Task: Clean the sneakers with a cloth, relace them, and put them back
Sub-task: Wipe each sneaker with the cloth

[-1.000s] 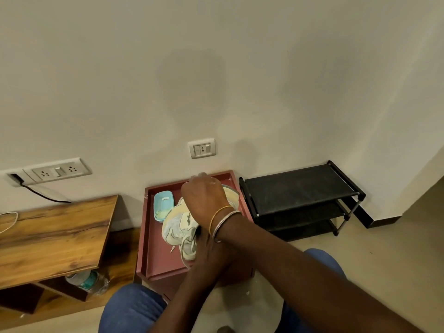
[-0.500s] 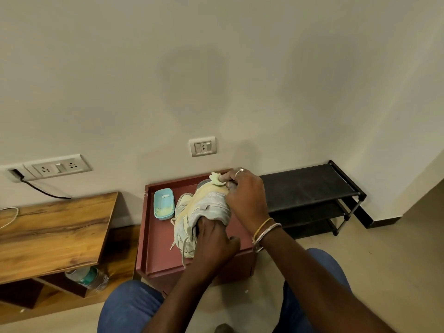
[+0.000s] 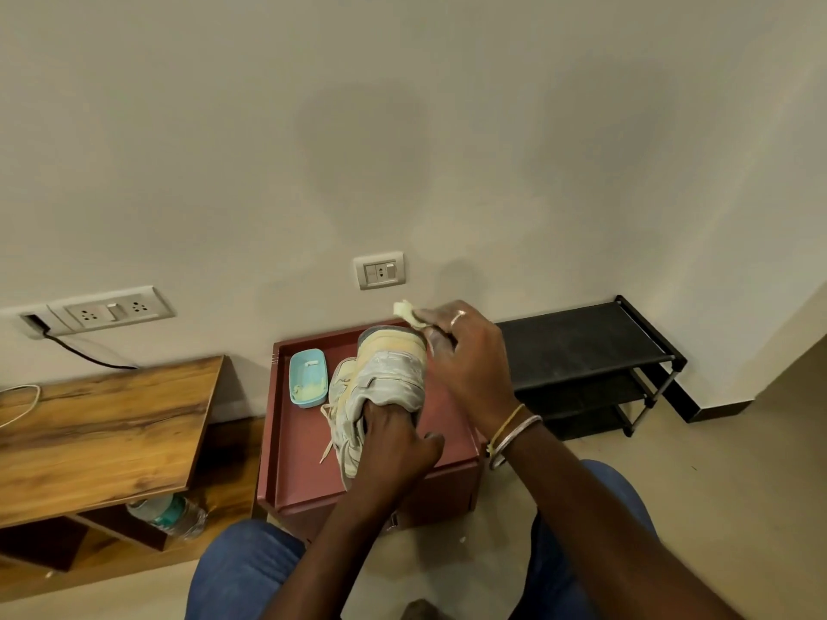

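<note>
Below a plain beige wall, over the red desk, I have the left hand gripping inside the sneaker while the right hand pinches the cloth at its toe; hard rubbing could knock the shoe onto the blue dish.

One red cabinet is the landmark. Over its top is one sneaker for certain; the pale laced part at its left may be the same shoe or a second. Two hands are above the cabinet, the left hand and the right hand, with one cloth. One blue dish lies on the cabinet. To its right stands one black rack of three shelves. To its left are one wooden table and one bottle. Two plates are on the wall behind it: a small socket plate and a long socket plate.
</note>
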